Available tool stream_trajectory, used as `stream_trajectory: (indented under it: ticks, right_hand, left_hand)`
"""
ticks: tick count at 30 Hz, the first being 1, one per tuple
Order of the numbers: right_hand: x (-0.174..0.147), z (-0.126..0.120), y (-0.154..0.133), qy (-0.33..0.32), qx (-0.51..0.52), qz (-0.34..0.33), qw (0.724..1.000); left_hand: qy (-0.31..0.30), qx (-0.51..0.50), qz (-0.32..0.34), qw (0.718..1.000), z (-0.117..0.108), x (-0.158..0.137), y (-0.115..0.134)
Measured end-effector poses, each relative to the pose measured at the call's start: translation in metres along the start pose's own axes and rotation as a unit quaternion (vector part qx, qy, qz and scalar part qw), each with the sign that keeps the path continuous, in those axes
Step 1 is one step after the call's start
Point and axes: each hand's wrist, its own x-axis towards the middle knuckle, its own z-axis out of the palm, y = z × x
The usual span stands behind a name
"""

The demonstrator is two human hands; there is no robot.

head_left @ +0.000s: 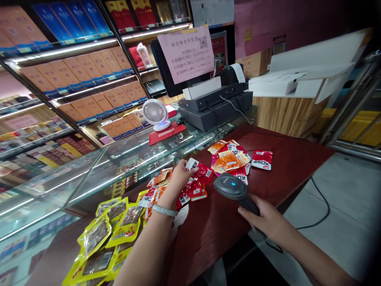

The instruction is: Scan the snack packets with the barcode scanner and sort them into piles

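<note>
My right hand is wrapped round the handle of a dark grey barcode scanner, whose head shows a small blue light. With thumb and fingers closed, my left hand grips a red-and-white snack packet over a loose pile. That pile holds red and orange packets, partly hidden by my left arm. Beyond the scanner lies a second heap of orange and red packets. One red packet lies apart to its right. Yellow-edged snack bags are heaped at the lower left.
The dark red tabletop adjoins a glass display counter. On the counter stand a small white fan and a cash register with a paper-covered monitor. A black cable hangs at the right. Boxed goods fill the shelves behind.
</note>
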Motion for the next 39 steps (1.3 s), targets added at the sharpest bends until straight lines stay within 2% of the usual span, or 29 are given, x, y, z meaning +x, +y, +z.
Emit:
stream_trajectory:
  ticks: [4, 7, 9, 12, 15, 16, 18, 21, 23, 26, 28, 33, 36, 39]
  right_hand:
    - [-0.006, 0.006, -0.001, -0.021, -0.003, 0.014, 1.000]
    - [-0.009, 0.008, 0.000, -0.027, -0.002, 0.012, 1.000]
    - [-0.010, 0.008, 0.001, -0.029, 0.000, 0.008, 1.000]
    - [-0.012, 0.006, 0.001, -0.033, 0.001, 0.010, 0.999]
    - [-0.013, 0.003, 0.005, -0.025, -0.001, 0.013, 1.000]
    - [-0.014, 0.002, 0.006, -0.021, -0.001, 0.013, 1.000]
    - [-0.013, 0.000, 0.009, -0.016, 0.003, 0.013, 1.000]
    - [-0.013, -0.001, 0.013, -0.019, 0.003, 0.020, 1.000]
    - [-0.013, -0.002, 0.014, -0.018, -0.002, 0.019, 1.000]
    - [-0.015, -0.003, 0.017, -0.006, -0.009, 0.006, 1.000]
    - [-0.016, -0.005, 0.020, -0.003, -0.010, 0.010, 1.000]
    - [-0.018, -0.009, 0.027, 0.013, -0.015, 0.013, 1.000]
    - [-0.017, -0.012, 0.029, 0.032, -0.015, 0.005, 0.999]
    - [-0.017, -0.012, 0.027, 0.031, -0.005, 0.004, 0.999]
  left_hand:
    - [0.024, 0.062, -0.018, 0.998, -0.007, -0.020, -0.001]
    - [0.001, 0.066, -0.032, 0.997, -0.017, -0.027, -0.009]
    - [-0.014, 0.105, -0.041, 0.994, -0.030, -0.031, -0.018]
    - [-0.024, 0.246, -0.082, 0.965, -0.055, -0.035, -0.028]
    - [0.031, 0.369, -0.085, 0.925, -0.067, -0.035, -0.028]
    - [0.053, 0.381, -0.072, 0.920, -0.064, -0.034, -0.024]
    - [0.066, 0.360, -0.032, 0.930, -0.046, -0.029, -0.012]
    - [0.010, 0.276, 0.042, 0.960, 0.000, -0.016, 0.014]
    - [-0.022, 0.240, 0.081, 0.967, 0.032, -0.005, 0.032]
    - [-0.057, 0.238, 0.082, 0.966, 0.070, 0.014, 0.054]
    - [-0.069, 0.255, 0.062, 0.962, 0.084, 0.025, 0.063]
    - [-0.120, 0.276, 0.033, 0.953, 0.091, 0.042, 0.064]
    - [-0.137, 0.223, 0.035, 0.964, 0.084, 0.041, 0.050]
    - [-0.115, 0.155, 0.037, 0.981, 0.074, 0.032, 0.032]
